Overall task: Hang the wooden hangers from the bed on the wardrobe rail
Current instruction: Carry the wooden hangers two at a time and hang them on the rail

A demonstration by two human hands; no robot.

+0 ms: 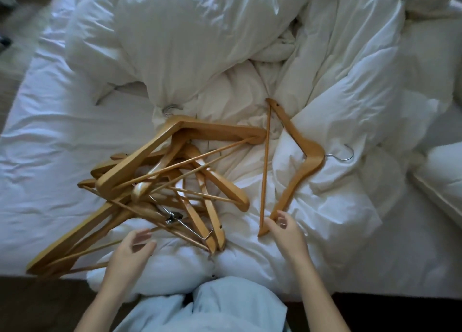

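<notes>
A tangled pile of several wooden hangers lies on the white bed, left of centre; one has metal clips. A single wooden hanger lies apart to the right on the duvet, its metal hook pointing right. My right hand pinches the near end of this single hanger, fingers closed around the wood. My left hand hovers over the near edge of the pile, fingers spread and curled, touching a thin bar but not clearly gripping it. The wardrobe rail is out of view.
A crumpled white duvet covers the middle and right of the bed. Pillows lie at the right edge. Dark floor runs along the near bed edge, and my light blue garment fills the bottom centre.
</notes>
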